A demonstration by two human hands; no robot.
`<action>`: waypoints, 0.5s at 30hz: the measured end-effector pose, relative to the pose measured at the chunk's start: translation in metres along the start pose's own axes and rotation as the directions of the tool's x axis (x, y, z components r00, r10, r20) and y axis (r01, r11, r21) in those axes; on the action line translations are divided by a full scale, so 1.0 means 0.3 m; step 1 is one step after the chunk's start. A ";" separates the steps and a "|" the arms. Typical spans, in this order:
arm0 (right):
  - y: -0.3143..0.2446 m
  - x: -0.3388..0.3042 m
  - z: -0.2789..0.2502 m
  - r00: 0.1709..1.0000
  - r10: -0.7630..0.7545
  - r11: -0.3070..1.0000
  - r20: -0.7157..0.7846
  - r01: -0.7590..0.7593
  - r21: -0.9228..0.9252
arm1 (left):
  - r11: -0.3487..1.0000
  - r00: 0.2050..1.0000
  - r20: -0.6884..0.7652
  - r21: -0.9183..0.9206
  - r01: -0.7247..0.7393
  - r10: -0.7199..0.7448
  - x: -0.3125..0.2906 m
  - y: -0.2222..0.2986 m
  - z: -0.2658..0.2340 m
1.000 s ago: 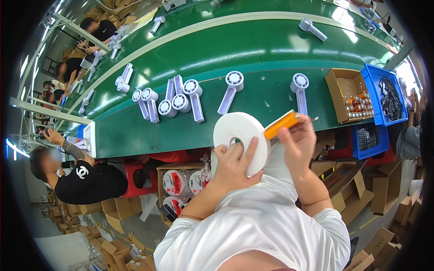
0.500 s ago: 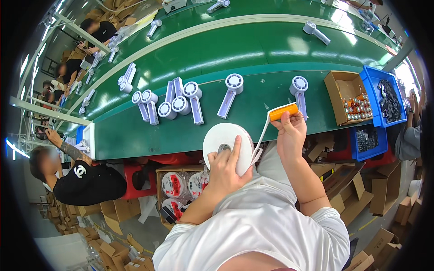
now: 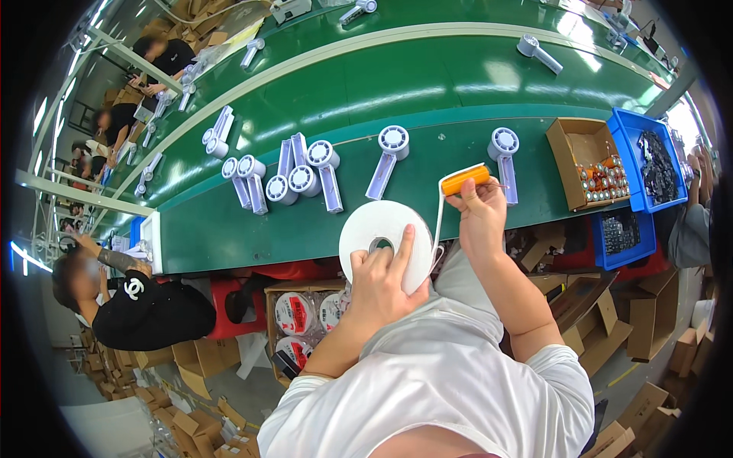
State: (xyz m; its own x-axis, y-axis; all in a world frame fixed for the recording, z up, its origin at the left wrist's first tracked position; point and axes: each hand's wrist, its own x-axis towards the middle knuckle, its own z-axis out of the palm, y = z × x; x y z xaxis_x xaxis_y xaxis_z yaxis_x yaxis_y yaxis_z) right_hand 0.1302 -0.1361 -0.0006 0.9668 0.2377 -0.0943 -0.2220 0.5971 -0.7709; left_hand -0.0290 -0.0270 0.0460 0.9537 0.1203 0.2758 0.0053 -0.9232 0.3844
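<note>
A large roll of white tape [image 3: 359,229] is gripped in my left hand [image 3: 382,286], fingers across its face near the core hole. My right hand [image 3: 482,221] pinches an orange cylindrical battery [image 3: 464,181] above the bench's near edge, lying almost level. Along the battery's upper side runs a white tape strip [image 3: 440,217], which hangs from its left end down to the roll. A thin wire sticks out at the battery's right end. Just beyond my right hand, a pale lilac handheld fan [image 3: 505,145] lies on the green bench, its handle trough open.
More fans [image 3: 328,179] lie along the green bench [image 3: 427,183] to the left. At right stand a cardboard box [image 3: 561,160] of orange batteries and blue bins [image 3: 637,202] of black parts. Below left, a carton holds wrapped tape rolls [image 3: 294,313]. A co-worker [image 3: 153,305] sits at left.
My right hand has brought the battery left and slightly up, closer above the roll. The roll has tilted to face up more, and the tape strip hangs steeper.
</note>
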 end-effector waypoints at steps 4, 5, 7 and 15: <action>0.051 -0.058 0.006 0.998 -0.009 1.000 0.060 0.009 -0.015 | 0.997 0.997 -0.007 0.007 -0.077 0.077 0.021 0.011 0.029; 0.045 -0.074 0.013 0.996 -0.021 1.000 0.086 0.021 0.008 | 0.994 0.994 0.000 0.007 -0.105 0.105 0.023 0.014 0.031; 0.010 -0.017 -0.007 0.996 -0.064 0.995 0.058 0.068 -0.075 | 0.982 0.983 0.043 -0.058 -0.178 0.180 0.017 0.000 0.008; 0.002 0.133 -0.119 0.987 -0.062 0.981 0.149 0.088 -0.174 | 0.971 0.830 0.532 -0.235 -0.045 0.167 -0.095 -0.034 0.081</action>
State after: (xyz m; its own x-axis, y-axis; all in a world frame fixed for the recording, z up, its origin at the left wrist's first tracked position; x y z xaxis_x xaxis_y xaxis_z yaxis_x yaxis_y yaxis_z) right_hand 0.1732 -0.1536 -0.0273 0.9490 0.3116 0.0483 -0.1108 0.4728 -0.8742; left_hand -0.0491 -0.0300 0.0128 0.9526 -0.2487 -0.1755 -0.1084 -0.8161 0.5677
